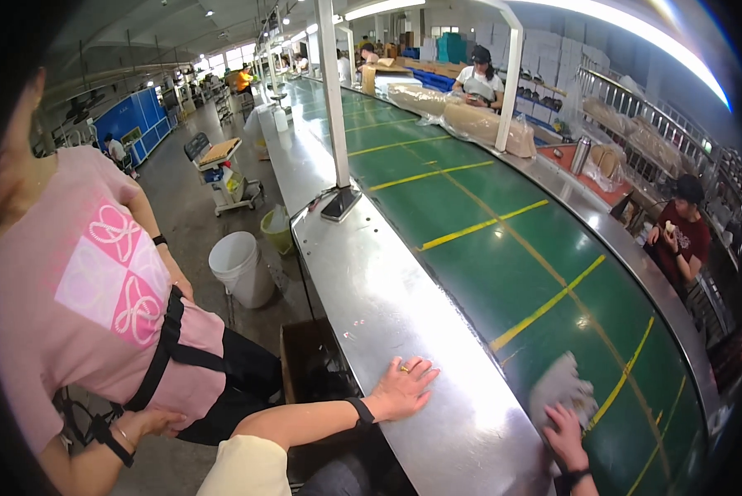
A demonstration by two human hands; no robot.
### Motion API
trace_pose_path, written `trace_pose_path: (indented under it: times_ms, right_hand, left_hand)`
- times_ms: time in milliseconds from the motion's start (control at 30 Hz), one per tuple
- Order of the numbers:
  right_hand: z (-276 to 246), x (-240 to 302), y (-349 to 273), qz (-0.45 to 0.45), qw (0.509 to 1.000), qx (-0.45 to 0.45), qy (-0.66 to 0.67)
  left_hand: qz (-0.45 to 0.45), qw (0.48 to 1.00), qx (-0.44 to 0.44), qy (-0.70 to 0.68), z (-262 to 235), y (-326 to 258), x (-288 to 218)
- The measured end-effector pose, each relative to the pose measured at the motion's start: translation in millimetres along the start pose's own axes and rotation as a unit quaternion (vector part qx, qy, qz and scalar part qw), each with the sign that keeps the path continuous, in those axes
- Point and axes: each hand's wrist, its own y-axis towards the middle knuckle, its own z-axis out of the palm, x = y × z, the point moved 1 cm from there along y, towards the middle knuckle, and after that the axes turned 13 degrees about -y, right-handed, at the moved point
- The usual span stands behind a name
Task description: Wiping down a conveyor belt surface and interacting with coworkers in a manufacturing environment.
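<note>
My left hand point(400, 390) lies flat on the shiny metal ledge beside the conveyor belt, fingers spread and a ring on one of them. It holds nothing. Over the green belt point(462, 198), at the lower right, is my right hand point(566, 435), its fingers apart at the near edge of a grey work glove point(564, 387). The glove rests crumpled on the belt next to a yellow stripe. The fingertips overlap its edge; whether they press on it is hard to see. Dark bands circle both my wrists.
A person in a pink shirt point(123, 273) stands close on my left. A phone point(341, 205) lies on the metal ledge point(387, 306) by a white post point(331, 91). A white bucket point(243, 269) stands on the floor. Across the belt sits a person in dark red point(685, 236).
</note>
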Motion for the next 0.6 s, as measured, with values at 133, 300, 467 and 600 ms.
trace_pose_path:
  times_ms: [133,300,467,600]
  right_hand:
    - [21.6,85.4,173.0,-0.193,0.98,0.04,0.033]
    - [22.9,101.4,256.8,-0.309,0.943,0.115,0.046]
    - [34.2,73.6,237.3,-0.209,0.966,-0.056,0.143]
    - [55.7,-47.9,192.2,-0.037,0.99,-0.037,0.133]
  left_hand:
    - [-0.018,1.0,0.013,0.0,6.5,4.3,5.6]
    - [-0.013,0.999,0.021,-0.034,4.6,2.2,10.3]
    - [-0.018,0.999,0.035,-0.029,11.6,4.2,0.1]
    - [0.037,0.996,-0.041,0.071,73.2,2.8,53.5]
